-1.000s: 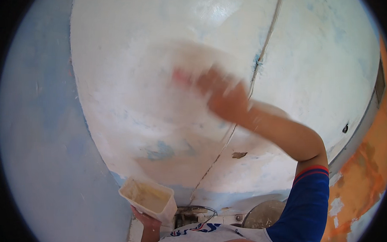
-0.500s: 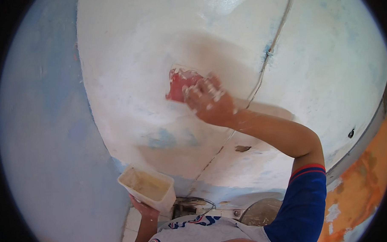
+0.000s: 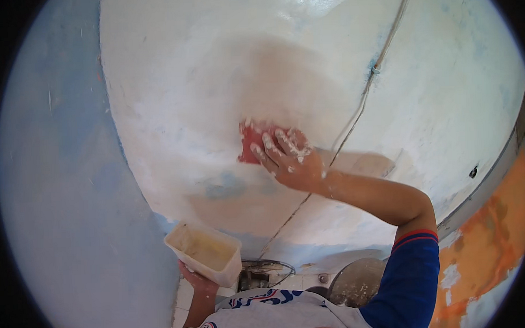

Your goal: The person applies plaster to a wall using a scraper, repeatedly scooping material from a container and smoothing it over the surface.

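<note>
Against the white, patchy wall (image 3: 173, 86), my right hand (image 3: 291, 157) presses a red flat spreader (image 3: 249, 142), its fingers spread over the back and flecked with white paste. My left hand (image 3: 197, 279) grips a pale rectangular plastic tub (image 3: 214, 259) low at the left, with some cream-coloured residue inside.
A blue-grey wall (image 3: 54, 171) meets the white one at the left. A cable (image 3: 362, 108) runs diagonally down the white wall, with a small dark hole (image 3: 472, 171) farther right. Orange patched surface (image 3: 479, 243) is at right. Below are coiled hose (image 3: 283, 267), tiles and a round grey vessel (image 3: 353, 279).
My right hand was blurred in motion higher on the wall; it has moved down with the red spreader since half a second ago. The tub in my left hand has barely moved.
</note>
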A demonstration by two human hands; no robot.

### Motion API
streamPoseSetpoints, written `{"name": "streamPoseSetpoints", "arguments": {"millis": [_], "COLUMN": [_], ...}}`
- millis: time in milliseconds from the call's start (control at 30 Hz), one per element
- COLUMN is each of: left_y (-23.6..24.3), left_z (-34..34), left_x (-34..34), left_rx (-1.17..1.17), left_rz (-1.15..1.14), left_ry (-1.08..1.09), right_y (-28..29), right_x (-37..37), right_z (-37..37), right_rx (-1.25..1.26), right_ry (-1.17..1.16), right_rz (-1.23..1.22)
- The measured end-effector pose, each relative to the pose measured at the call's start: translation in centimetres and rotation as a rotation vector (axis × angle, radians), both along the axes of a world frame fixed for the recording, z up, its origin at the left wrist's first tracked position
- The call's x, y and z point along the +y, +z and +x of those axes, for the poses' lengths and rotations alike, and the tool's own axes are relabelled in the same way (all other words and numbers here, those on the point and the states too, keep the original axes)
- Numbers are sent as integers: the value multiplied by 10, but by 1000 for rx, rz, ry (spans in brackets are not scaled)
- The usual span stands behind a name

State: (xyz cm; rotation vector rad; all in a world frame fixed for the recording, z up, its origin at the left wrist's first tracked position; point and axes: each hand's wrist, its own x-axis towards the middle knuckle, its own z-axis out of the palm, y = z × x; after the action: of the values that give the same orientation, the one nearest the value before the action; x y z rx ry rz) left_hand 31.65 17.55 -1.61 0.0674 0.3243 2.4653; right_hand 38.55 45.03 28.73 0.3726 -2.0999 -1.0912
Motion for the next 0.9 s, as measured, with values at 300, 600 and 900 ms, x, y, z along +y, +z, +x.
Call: {"name": "streamPoseSetpoints", "arguments": {"millis": [300,600,900], "left_y": [-4,-25,-36], "left_z": [-65,-126,-172], "left_x": [-32,-65,-86], "left_rx": [-158,-236,-141], "left_rz": [72,-22,-72], "left_ry": [-238,-417,-522], "right_y": [190,6,174], "right_x": [-3,-40,-30], "right_z": [14,-25,-9], "right_rx": [656,111,764], "right_ry": [-207,-187,-341], "right_rz": [-235,-233,-174]}}
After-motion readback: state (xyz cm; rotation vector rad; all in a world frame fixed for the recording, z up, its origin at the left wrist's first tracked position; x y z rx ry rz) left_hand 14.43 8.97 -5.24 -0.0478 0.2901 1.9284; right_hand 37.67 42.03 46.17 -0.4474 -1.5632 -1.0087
